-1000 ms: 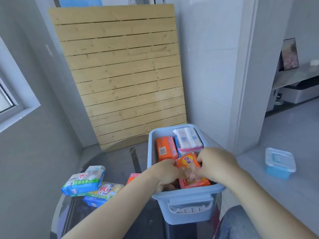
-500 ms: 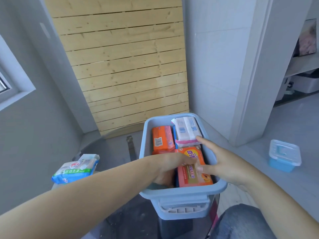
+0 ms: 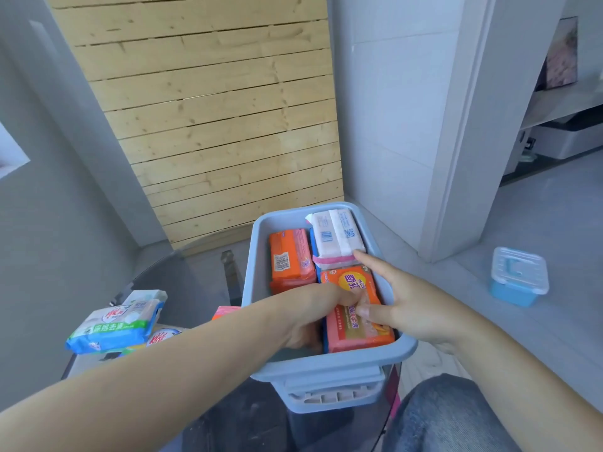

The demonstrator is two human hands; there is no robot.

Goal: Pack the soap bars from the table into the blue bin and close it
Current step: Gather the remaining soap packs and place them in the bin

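The blue bin (image 3: 329, 365) stands open on the dark glass table, holding several wrapped soap bars. An orange bar (image 3: 290, 259) lies at its back left, a white bar (image 3: 336, 238) at its back right, and an orange-red bar (image 3: 355, 318) at its front right. My left hand (image 3: 310, 316) reaches down into the bin's front left, fingers curled against the orange-red bar's left edge. My right hand (image 3: 401, 301) rests on that bar from the right, thumb pressing its top, index finger stretched toward the white bar.
On the table to the left lie a blue-green soap pack (image 3: 114, 324), another pack (image 3: 163, 337) under it and an orange one (image 3: 225, 312) behind my forearm. A small lidded blue box (image 3: 518, 277) sits on the floor at right. A wooden slat panel (image 3: 208, 119) leans behind.
My left hand has sunk deeper into the bin beside the orange-red bar. My right hand opened from a grip to flat fingers on the bar. The view has moved closer to the bin.
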